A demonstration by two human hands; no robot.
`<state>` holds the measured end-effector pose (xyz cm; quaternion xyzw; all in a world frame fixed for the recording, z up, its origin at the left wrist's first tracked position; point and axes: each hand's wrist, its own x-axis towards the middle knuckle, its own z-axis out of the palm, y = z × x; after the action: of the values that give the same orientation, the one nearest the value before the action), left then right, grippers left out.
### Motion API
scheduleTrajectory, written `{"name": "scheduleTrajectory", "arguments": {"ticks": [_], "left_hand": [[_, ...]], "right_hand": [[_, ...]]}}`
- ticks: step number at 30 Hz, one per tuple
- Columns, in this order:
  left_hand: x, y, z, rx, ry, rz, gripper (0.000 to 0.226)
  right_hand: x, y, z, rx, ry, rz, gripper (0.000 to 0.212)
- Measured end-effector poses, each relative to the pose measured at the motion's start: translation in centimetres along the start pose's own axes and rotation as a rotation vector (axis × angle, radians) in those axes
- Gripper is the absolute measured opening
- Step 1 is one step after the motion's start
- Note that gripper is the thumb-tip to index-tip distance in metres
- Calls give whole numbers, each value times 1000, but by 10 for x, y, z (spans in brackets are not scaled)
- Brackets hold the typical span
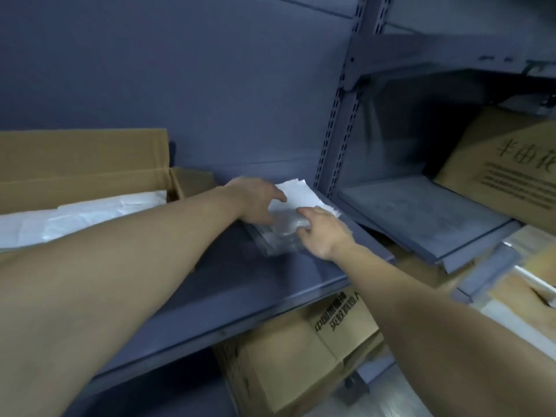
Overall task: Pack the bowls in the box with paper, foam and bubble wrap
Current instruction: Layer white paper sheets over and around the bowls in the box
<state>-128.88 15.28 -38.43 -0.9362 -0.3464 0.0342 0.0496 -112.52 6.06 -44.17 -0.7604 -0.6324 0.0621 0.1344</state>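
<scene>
on the blue-grey metal shelf (255, 281), left hand (258, 203) and right hand (325, 233) each grip a stack of clear bubble wrap sheets (279, 240), with white paper sheets (298, 192) just behind.

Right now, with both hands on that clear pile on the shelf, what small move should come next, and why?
Probably lift the top sheet off the stack of clear wrap and swing it left to the open box. The right hand seems to pinch the stack's edge, the left hand rests on it, and the box, with white sheet inside, stands open.
</scene>
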Motion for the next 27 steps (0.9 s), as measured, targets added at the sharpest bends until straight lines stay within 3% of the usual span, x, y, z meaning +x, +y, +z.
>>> {"name": "scheduleTrajectory", "arguments": {"ticks": [7,17,22,27], "left_hand": [[10,4,28,-81,-167,14,39],[9,-3,21,-232,-199,-12,42],[5,-8,11,-318,-55,3,35],[-14,-19,-10,-473,257,57,34]], "right_hand": [[5,8,19,-14,35,-43,49],[-1,-1,10,-5,43,8,47],[-4,-9,0,47,78,51,51],[-5,-12,-17,33,333,7,50]]}}
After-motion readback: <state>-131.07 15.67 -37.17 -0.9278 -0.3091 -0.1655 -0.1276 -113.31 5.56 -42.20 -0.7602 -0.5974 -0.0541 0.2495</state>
